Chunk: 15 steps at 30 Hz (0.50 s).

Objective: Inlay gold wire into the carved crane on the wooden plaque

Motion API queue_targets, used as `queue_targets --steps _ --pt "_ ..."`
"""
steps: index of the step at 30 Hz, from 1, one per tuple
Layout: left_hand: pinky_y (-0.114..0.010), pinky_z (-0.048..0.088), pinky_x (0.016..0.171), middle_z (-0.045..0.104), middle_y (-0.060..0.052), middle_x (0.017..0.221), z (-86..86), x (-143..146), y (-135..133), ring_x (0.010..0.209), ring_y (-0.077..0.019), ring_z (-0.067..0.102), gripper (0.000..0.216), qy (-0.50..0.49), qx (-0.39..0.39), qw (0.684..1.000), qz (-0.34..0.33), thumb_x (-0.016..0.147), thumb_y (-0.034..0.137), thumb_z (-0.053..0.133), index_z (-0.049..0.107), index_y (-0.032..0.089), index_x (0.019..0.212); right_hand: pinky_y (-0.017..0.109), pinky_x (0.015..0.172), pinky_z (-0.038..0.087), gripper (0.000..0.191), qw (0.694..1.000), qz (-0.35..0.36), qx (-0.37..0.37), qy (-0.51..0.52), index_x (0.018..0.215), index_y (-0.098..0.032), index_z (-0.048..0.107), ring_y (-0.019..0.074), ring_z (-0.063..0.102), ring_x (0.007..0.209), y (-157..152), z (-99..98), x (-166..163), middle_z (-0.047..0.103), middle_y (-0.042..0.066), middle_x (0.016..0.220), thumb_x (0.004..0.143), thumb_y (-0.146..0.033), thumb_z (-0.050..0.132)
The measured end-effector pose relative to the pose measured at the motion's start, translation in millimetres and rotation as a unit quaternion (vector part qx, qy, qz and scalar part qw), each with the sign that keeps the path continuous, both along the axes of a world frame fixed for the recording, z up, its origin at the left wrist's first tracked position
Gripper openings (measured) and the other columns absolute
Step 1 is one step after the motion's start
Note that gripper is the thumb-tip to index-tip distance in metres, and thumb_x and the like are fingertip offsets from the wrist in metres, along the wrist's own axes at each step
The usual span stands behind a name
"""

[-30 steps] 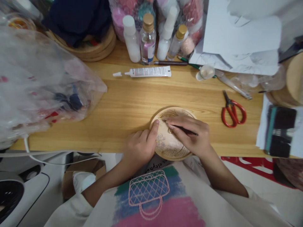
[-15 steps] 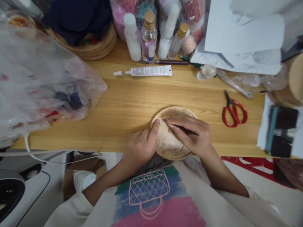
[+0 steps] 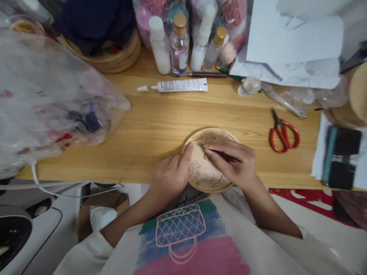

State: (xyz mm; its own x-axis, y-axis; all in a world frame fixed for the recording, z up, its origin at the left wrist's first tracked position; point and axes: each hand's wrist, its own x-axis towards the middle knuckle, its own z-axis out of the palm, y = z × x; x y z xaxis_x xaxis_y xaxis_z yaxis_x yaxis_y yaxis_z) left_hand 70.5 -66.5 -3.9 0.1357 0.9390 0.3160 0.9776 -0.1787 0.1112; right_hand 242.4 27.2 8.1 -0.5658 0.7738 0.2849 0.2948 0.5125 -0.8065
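A round, pale wooden plate (image 3: 205, 173) with line drawings of flowers and leaves lies at the table's front edge. Gold lines follow part of the drawing near its upper rim, and a small gold wire loop (image 3: 206, 156) shows beside my right fingers. My left hand (image 3: 172, 173) holds the plate's left side, its index finger pressed on the surface and the other fingers curled at the rim. In my right hand (image 3: 235, 162) is a pair of slim dark tweezers (image 3: 229, 157), pinched with the tip pointing left, close to my left index fingertip.
Red-handled scissors (image 3: 283, 131) lie to the right, near a phone (image 3: 342, 158). A white glue tube (image 3: 182, 84) rests behind the plate, with several bottles (image 3: 179, 46) further back. Plastic bags (image 3: 57, 99) cover the left side; papers (image 3: 292, 49) lie back right.
The tweezers and right hand have shifted very slightly. My left index finger stays pressed on the plate, and the view has moved a touch.
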Motion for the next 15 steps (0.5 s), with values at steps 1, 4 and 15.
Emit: queue_targets --steps 1,4,15 --pt "-0.029 0.036 0.050 0.060 0.001 0.059 -0.1 0.0 0.0 0.050 -0.0143 0.054 0.041 -0.001 -0.004 1.000 0.001 0.092 0.016 0.035 0.054 0.010 0.128 0.035 0.081 0.062 0.020 1.000 -0.003 -0.002 0.000 0.097 -0.023 0.072 0.0188 0.073 0.090 -0.2 -0.2 0.1 0.077 0.004 0.099 0.083 -0.011 0.063" --pt "-0.029 0.036 0.050 0.060 0.001 0.060 -0.4 -0.3 -0.3 0.051 -0.0149 0.053 0.044 -0.007 -0.014 1.000 -0.003 0.092 0.017 0.035 0.050 0.011 0.134 0.035 0.080 0.062 0.020 1.000 -0.005 -0.005 0.006 0.096 -0.023 0.072 0.0184 0.073 0.089 -0.4 -0.4 -0.2 0.077 0.004 0.097 0.083 -0.011 0.063" --pt "-0.029 0.034 0.052 0.056 0.001 0.059 -0.1 -0.4 -0.2 0.052 -0.0151 0.051 0.042 -0.018 -0.011 1.000 -0.004 0.092 0.016 0.038 0.054 0.012 0.130 0.035 0.081 0.061 0.018 1.000 0.011 -0.012 0.013 0.096 -0.021 0.071 0.0191 0.073 0.090 1.0 0.3 -2.1 0.077 0.006 0.097 0.084 -0.012 0.063"
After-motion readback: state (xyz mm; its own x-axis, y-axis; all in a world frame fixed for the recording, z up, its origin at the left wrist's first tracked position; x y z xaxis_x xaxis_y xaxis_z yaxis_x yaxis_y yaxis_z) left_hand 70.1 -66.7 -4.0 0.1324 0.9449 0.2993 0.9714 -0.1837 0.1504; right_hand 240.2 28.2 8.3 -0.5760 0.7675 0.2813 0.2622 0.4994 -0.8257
